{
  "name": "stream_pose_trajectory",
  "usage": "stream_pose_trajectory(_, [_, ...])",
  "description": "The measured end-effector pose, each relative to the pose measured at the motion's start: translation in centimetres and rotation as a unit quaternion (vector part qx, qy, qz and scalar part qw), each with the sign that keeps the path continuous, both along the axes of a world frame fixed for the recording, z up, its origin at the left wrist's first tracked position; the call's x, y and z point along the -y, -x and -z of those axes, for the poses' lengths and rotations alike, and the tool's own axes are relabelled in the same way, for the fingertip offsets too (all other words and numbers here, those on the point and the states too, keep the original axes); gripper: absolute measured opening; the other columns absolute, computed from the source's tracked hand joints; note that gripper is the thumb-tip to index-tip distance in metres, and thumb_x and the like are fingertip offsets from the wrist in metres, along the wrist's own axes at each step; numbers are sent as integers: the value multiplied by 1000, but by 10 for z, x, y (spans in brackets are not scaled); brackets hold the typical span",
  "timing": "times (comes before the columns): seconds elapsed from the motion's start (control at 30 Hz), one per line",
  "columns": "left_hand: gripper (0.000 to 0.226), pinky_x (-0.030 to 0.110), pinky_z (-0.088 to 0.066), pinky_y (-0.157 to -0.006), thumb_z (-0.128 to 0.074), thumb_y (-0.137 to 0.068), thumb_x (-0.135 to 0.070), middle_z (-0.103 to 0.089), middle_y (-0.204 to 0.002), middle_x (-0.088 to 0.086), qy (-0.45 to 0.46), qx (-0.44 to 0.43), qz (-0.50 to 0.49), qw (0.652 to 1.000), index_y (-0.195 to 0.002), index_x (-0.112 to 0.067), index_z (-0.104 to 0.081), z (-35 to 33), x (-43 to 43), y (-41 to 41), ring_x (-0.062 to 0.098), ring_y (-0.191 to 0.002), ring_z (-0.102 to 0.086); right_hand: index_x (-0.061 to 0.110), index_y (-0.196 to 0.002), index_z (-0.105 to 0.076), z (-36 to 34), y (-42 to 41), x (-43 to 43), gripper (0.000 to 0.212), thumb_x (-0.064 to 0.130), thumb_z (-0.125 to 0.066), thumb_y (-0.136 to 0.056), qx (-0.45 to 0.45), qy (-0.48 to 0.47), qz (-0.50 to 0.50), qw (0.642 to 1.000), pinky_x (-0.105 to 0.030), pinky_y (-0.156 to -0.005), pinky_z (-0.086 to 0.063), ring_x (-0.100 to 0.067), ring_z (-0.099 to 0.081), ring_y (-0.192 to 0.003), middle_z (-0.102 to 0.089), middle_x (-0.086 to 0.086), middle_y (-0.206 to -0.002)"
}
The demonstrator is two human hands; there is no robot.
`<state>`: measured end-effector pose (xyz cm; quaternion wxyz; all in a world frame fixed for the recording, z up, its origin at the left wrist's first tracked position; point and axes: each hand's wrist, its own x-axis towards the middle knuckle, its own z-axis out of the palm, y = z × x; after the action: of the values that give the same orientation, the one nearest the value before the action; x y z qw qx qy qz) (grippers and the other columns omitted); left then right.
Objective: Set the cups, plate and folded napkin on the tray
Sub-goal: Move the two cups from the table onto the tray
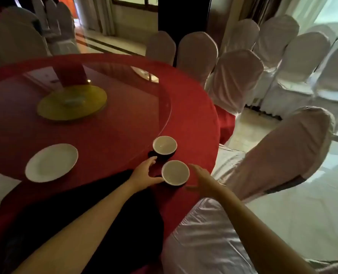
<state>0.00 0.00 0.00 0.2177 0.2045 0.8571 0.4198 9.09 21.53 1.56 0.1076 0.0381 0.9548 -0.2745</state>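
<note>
1. Nearest, cut off by the lower edge: two bare forearms, the left one over a dark sheet (140,224) too dim to identify.
2. Left hand (144,175) in a loose C, wrapped round nothing, thumb touching near cup (175,173) at its 9 o'clock.
3. Right hand (201,181) blurred, fingers spread, just beside that cup at 3 o'clock.
4. Far cup (164,147) at 12 o'clock of the near one, dark base partly hidden.
5. Plate (51,162) well apart at 9 o'clock, on the red table (114,135).

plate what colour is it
The plate is plain white, with no pattern visible. The head view, the only one, shows it best.
</note>
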Motion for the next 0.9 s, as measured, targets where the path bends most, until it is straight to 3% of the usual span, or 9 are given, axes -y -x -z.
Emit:
stream_pose_trajectory(0.17, [106,33,-26,-114,-82,-66,-29,-27,-153,8,67,46,6,997,-147,-16,-15,35,-10,7,19,-140,-27,2,-146,-8,40,21,-6,107,29,-79,-71,30,37,50,998,-42,-116,-16,-29,-12,-143,-11,-16,-156])
stream_pose_trajectory(0.33, [111,35,-25,-115,-82,-64,-33,-22,-156,5,90,54,44,994,-148,-17,-10,52,-24,23,20,-142,-25,5,-147,2,62,41,-14,117,22,-82,-68,68,126,33,989,-36,-116,-16,-25,-9,-144,-6,-14,-156])
stream_pose_trajectory(0.5, [100,25,-34,-100,-85,-60,-32,-43,-139,-12,55,57,57,995,-141,-30,-27,62,-31,30,12,-130,-41,10,-147,-7,70,48,-20,113,15,-85,-64,84,185,31,979,-39,-114,-27,-22,-21,-139,-18,-8,-151])
stream_pose_trajectory(0.63, [95,23,-36,-97,-86,-55,-35,-45,-127,-24,15,55,51,997,-133,-41,-32,66,-33,28,2,-121,-44,19,-144,-13,75,49,-26,109,12,-85,-63,81,217,23,973,-34,-108,-35,-17,-30,-132,-26,6,-135])
stream_pose_trajectory(0.77, [93,28,-40,-102,-87,-53,-35,-51,-130,-19,-4,59,40,997,-131,-42,-36,65,-33,27,4,-122,-47,22,-145,-6,79,49,-27,115,11,-85,-62,89,227,11,970,-30,-107,-33,-12,-26,-131,-21,4,-140])
stream_pose_trajectory(0.9, [95,35,-41,-106,-87,-55,-33,-54,-133,-13,-22,46,31,998,-135,-38,-35,57,-32,20,5,-122,-49,27,-139,-15,75,50,-24,108,8,-86,-60,34,216,1,976,-34,-107,-36,-11,-30,-127,-25,7,-135])
